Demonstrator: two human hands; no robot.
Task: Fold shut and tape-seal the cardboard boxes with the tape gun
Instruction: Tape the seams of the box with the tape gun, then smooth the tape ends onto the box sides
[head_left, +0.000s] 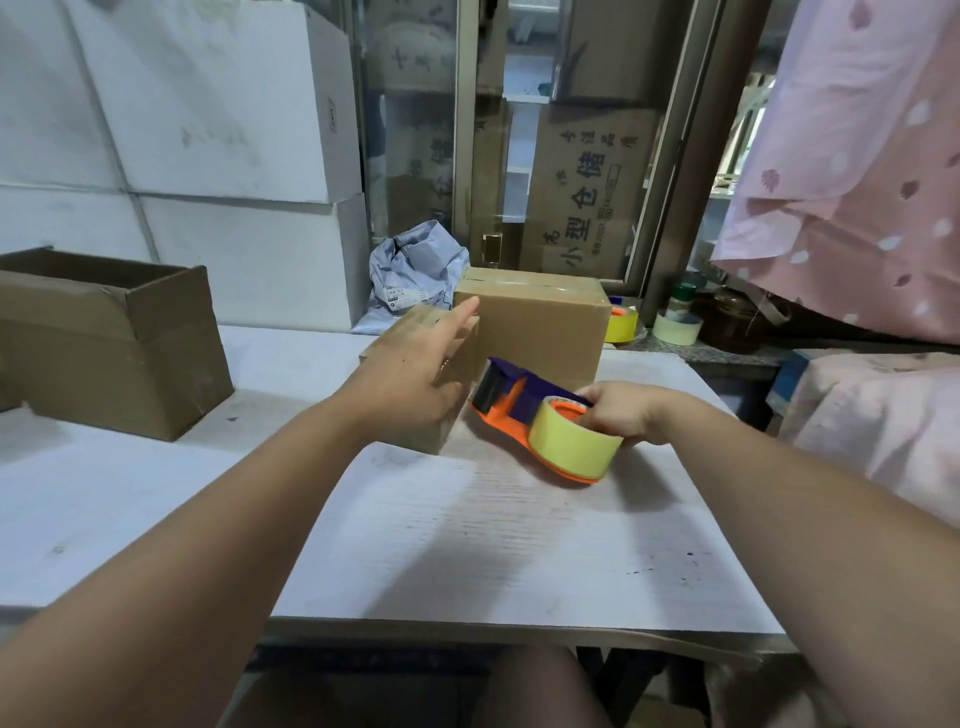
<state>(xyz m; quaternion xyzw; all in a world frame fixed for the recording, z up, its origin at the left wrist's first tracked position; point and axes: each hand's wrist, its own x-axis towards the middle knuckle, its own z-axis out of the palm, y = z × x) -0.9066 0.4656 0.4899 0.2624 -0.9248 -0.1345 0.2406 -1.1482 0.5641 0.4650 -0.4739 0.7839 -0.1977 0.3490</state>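
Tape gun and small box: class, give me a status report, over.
Left hand flat on small box. Right hand grips tape gun beside it. Bigger taped box close behind.

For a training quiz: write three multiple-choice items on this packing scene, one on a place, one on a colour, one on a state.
1. The open box stands: A at the table's left; B on the floor; C on a shelf.
2. The tape gun's body is: A green; B orange; C white.
3. The left hand is: A clenched in a fist; B resting straight-fingered on the small box; C hanging off the table.
Key: 1 A, it sits at the left of the tabletop. 2 B, orange shows under the yellow roll. 3 B, its fingers lie extended over the box top.
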